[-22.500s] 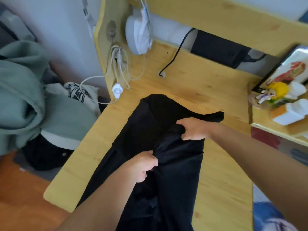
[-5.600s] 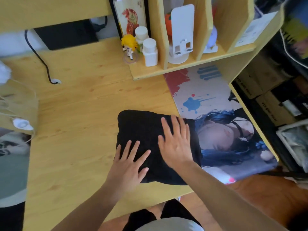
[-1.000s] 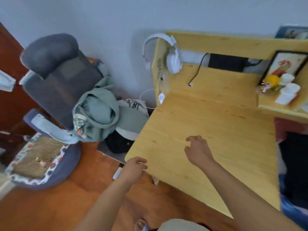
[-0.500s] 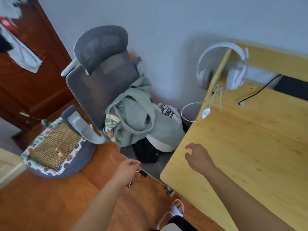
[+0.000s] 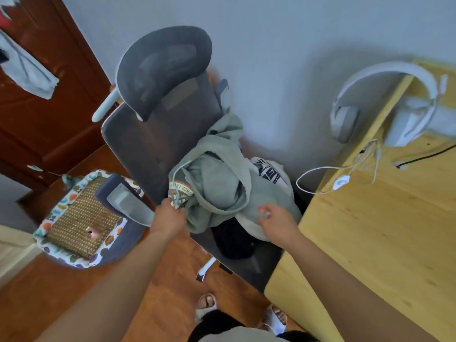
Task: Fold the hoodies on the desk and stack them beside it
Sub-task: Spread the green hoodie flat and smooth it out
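A crumpled sage-green hoodie (image 5: 222, 183) with a printed patch lies heaped on the seat of a grey office chair (image 5: 160, 99), left of the desk (image 5: 382, 230). My left hand (image 5: 170, 214) grips the hoodie's edge at the printed patch. My right hand (image 5: 275, 219) pinches the fabric at the hoodie's lower right. A white garment with black print (image 5: 270, 170) lies behind the hoodie, and a black garment (image 5: 234, 240) lies under it on the seat.
White headphones (image 5: 385, 95) hang on the desk's side panel, with a white cable (image 5: 340, 181) dangling. A patterned cushion bed with a woven pad (image 5: 81, 218) sits on the wooden floor at left. A dark red door (image 5: 37, 107) stands behind. My slippered feet (image 5: 207, 304) are below.
Both hands moved forward from beside the desk corner onto the green hoodie and took hold of it. The view came closer to the chair.
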The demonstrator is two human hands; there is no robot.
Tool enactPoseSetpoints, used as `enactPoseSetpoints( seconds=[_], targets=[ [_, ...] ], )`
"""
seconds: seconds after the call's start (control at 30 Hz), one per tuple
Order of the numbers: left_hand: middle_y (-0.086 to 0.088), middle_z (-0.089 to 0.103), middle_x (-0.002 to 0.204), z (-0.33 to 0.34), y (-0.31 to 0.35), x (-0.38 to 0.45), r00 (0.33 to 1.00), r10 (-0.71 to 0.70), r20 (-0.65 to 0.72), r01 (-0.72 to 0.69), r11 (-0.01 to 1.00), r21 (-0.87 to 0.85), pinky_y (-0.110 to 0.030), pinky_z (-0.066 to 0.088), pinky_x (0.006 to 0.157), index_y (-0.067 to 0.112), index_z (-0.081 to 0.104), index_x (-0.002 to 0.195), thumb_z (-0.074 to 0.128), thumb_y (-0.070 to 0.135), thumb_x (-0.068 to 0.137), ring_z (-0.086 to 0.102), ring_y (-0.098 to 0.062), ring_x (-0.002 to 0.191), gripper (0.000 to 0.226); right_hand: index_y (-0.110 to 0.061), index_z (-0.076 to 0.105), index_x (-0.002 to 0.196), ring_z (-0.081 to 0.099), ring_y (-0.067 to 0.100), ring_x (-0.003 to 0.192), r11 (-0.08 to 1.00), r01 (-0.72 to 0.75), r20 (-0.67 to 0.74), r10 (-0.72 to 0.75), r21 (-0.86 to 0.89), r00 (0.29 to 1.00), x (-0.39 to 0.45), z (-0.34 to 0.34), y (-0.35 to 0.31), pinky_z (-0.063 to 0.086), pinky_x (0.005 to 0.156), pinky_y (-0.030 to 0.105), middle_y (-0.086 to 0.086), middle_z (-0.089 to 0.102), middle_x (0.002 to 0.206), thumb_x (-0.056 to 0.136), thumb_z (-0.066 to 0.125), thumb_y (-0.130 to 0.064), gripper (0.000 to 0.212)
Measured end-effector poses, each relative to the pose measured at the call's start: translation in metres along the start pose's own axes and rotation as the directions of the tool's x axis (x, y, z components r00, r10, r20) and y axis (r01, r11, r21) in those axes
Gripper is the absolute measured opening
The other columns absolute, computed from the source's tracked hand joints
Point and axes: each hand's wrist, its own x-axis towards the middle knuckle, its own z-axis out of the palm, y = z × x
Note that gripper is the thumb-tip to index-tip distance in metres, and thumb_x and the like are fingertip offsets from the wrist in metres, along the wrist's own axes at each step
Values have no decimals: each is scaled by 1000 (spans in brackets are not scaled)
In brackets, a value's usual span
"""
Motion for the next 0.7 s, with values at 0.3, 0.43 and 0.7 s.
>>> enactPoseSetpoints(
  seconds=[0.3,0.43,0.7],
  targets=[
    [-19,60,131,11,0,145,961,-151,232,185,974,-132,-53,62,80,12,39,147,71,33,84,66,-45,108,74,-16,61,134,57,23,125,970,-229,-119,238,83,964,-28,39,-13,42,100,30,2,63,136,99,56,-22,36],
    [-20,74,93,12,0,136,967,-30,254,32,999,-2,-47,61,82,5,70,102,65,17,88,73,-36,87,20,-20,61,133,56,19,124,937,-291,-113,316,192,942,-41,54,-24,41,94,27,-2,62,136,99,55,-22,35],
    [-9,79,99,-37,72,-10,714,292,636,113,849,-516,-44,62,82,7,71,105,60,3,98,75,-28,92,13,-40,26,150,63,8,111,843,-58,-46,98,534,994,-49,62,-82,54,89,26,-15,53,132,81,80,-32,88]
  ],
)
